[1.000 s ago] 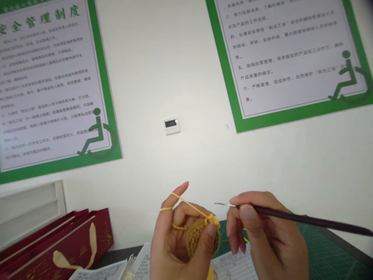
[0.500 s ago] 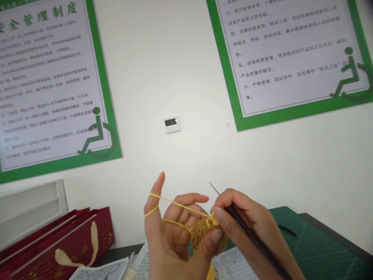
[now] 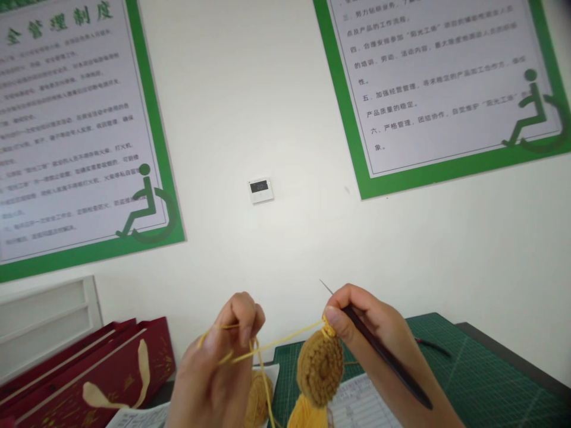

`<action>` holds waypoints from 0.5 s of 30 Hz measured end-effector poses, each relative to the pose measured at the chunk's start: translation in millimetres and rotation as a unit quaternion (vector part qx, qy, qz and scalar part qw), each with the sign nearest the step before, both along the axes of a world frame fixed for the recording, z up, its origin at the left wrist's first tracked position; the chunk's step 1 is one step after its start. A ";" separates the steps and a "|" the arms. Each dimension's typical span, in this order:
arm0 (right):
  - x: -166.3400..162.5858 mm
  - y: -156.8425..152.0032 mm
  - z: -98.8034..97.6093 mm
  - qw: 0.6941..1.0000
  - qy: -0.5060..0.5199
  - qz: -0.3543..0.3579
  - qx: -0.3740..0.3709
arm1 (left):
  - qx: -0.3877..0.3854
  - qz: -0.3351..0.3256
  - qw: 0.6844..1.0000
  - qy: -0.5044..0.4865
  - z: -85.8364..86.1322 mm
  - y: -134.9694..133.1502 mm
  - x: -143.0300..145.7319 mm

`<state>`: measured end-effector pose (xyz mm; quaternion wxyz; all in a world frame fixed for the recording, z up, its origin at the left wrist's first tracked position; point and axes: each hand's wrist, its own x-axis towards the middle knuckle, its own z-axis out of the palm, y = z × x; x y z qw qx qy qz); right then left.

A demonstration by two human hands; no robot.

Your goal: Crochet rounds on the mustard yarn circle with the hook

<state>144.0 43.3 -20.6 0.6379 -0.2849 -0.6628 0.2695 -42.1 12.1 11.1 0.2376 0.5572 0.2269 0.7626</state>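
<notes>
My right hand (image 3: 370, 333) pinches the yellow edge stitches of a round mustard-brown crochet piece (image 3: 320, 367), which hangs below its fingertips. That same hand also holds a crochet hook (image 3: 388, 361) with a dark handle, its thin metal tip pointing up and left. My left hand (image 3: 223, 351) is closed around yellow yarn (image 3: 285, 340), with strands looped over its fingers. One strand runs taut from there to the crochet piece, and others hang down. Behind the left hand shows a brown yarn ball (image 3: 257, 399). Yellow yarn in a bundle (image 3: 307, 413) lies under the crochet piece.
A green cutting mat (image 3: 464, 362) covers the table at right, with a dark curved object (image 3: 435, 346) on it. Written sheets (image 3: 361, 404) lie in front. Dark red gift bags (image 3: 129, 368) stand at left. Posters and a thermostat (image 3: 260, 191) are on the wall.
My left hand has let go of the crochet piece, moved left and curled its raised index finger around the yarn. The piece now hangs from my right hand, which has barely moved.
</notes>
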 end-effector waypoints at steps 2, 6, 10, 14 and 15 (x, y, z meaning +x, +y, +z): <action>1.7 2.2 -0.5 1.000 -0.005 -0.005 0.002 | 0.006 0.182 0.971 0.154 -1.8 9.9 -3.7; 0.5 3.7 -1.6 0.999 -0.031 -0.030 0.016 | -0.013 0.202 0.961 0.191 -5.8 16.0 5.7; -4.2 1.9 -1.2 0.997 -0.062 -0.046 0.020 | -0.056 -0.030 0.998 -0.019 -3.1 -6.4 25.3; -4.9 0.9 -0.1 0.994 -0.079 -0.075 0.029 | -0.072 -0.160 0.978 -0.110 0.6 -15.3 21.7; -4.2 0.6 0.1 0.993 -0.080 -0.082 0.036 | -0.057 -0.094 0.993 -0.053 0.2 -11.4 16.8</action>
